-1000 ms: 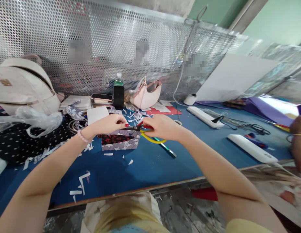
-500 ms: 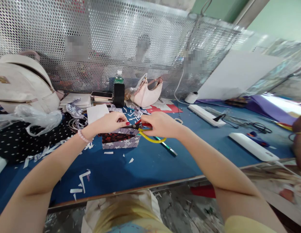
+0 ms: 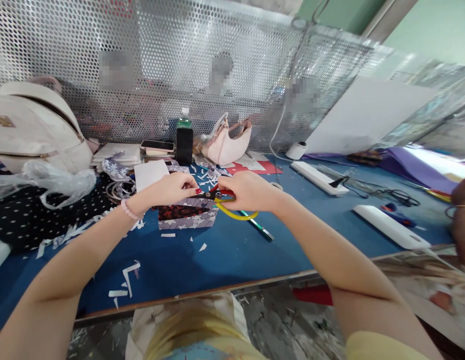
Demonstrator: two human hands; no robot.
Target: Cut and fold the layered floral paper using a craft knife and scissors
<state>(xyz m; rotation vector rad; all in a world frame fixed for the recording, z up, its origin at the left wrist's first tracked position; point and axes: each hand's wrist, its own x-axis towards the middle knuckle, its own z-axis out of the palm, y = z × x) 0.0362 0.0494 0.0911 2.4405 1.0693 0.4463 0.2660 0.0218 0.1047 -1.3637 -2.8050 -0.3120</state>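
My right hand is wrapped round scissors with yellow and red handles and dark blades. The blades point left, over the far side of a small open box. Grey-purple floral paper covers the box outside; dark red patterned material lines it. At its far rim my left hand is closed in a pinch, thumb beside the blade tips; the exact grip is partly hidden. A shiny green cutter or pen lies right of the box, under the yellow handle.
White paper scraps lie about the blue table. Behind stand a bottle in a black sleeve, a pink-white handbag and a white backpack. White power strips and cables are at right, near another person's arm.
Almost nothing differs. Both hands, the scissors and the box keep nearly the same places; the view has shifted very slightly.
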